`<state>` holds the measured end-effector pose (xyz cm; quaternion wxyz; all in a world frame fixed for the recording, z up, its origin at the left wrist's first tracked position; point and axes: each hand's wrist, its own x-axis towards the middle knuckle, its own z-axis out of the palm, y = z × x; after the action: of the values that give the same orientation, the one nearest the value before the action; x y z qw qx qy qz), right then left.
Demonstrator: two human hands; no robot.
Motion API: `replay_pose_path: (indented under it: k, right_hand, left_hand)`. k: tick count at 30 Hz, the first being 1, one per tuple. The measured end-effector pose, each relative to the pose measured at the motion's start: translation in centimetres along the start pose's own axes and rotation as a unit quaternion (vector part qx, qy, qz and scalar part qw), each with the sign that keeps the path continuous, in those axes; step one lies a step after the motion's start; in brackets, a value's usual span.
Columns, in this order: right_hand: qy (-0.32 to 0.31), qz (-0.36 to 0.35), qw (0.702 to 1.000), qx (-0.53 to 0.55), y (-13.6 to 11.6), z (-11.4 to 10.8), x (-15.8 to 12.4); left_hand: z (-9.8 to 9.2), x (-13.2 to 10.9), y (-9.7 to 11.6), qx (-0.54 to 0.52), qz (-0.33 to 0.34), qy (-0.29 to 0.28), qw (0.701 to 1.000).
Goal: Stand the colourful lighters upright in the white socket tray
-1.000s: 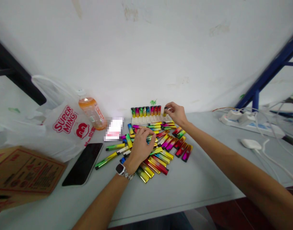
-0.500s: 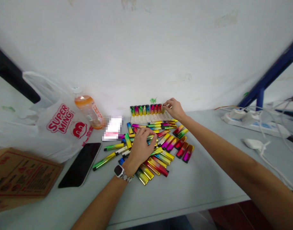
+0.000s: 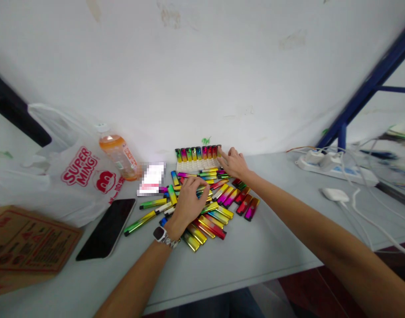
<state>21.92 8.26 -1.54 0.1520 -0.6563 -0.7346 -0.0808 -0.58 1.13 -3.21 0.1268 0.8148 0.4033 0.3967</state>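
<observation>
- We have a pale celled tray (image 3: 197,166) near the wall (image 3: 189,79), with upright black-topped lighters (image 3: 193,153) in one row along its far side.
- Our right hand (image 3: 235,163) reaches the row's right end, forefinger stretched out at the last lighter; we cannot tell if it pinches it.
- Our left hand (image 3: 190,201) lies over the loose pile of lighters (image 3: 219,216) before the tray, fingers curved; we cannot tell if they grip any.
- A bottle (image 3: 118,152) holds orange liquid, beside a white bag (image 3: 56,185).
- Open tabletop (image 3: 275,247) runs from the pile to our near edge and rightward toward the power strip (image 3: 341,170).
- The bag reads "SUPER MING!" in red; print on the carton (image 3: 26,243) is too blurred for us.
</observation>
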Motion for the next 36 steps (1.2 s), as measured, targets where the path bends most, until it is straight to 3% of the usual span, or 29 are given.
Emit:
replay_pose_path:
  k: [4, 9, 21, 25, 29, 31, 32, 34, 36]
  right_hand:
    - [-0.018, -0.03, 0.999, 0.034, 0.3, -1.0, -1.1]
    - [-0.119, -0.106, 0.986, 0.046, 0.8, -2.7, -2.3]
    - [-0.227, -0.114, 0.967, 0.004, 0.9, -3.3, -0.2]
    - [-0.202, -0.145, 0.969, 0.008, 0.8, -3.7, -0.5]
    - [-0.076, -0.138, 0.975, 0.154, -0.2, -3.2, -1.3]
    - [-0.002, -0.089, 0.946, 0.312, -1.6, -2.7, -2.0]
    - [0.022, -0.057, 0.913, 0.402, -2.5, -2.4, -2.4]
    - [0.019, -0.018, 0.813, 0.582, -4.6, -1.9, -3.2]
    - [0.003, 0.03, 0.72, 0.694, -6.6, -1.7, -4.1]
  left_hand:
    - [-0.1, 0.0, 0.1, -0.001, -0.002, 0.001, 1.0]
    - [0.0, 0.0, 0.4, -0.008, 0.009, -0.007, 1.0]
    - [-0.1, 0.0, 0.4, -0.004, 0.001, -0.015, 1.0]
    - [-0.2, 0.0, 0.5, -0.006, 0.003, -0.012, 1.0]
    - [-0.2, 0.0, 0.5, -0.008, 0.002, -0.001, 1.0]
    - [-0.2, 0.0, 0.4, -0.007, 0.008, 0.0, 1.0]
    - [-0.3, 0.0, 0.4, -0.007, 0.011, 0.0, 1.0]
    - [-0.3, 0.0, 0.5, -0.01, 0.013, 0.003, 1.0]
    - [-0.4, 0.0, 0.6, -0.014, 0.011, 0.008, 1.0]
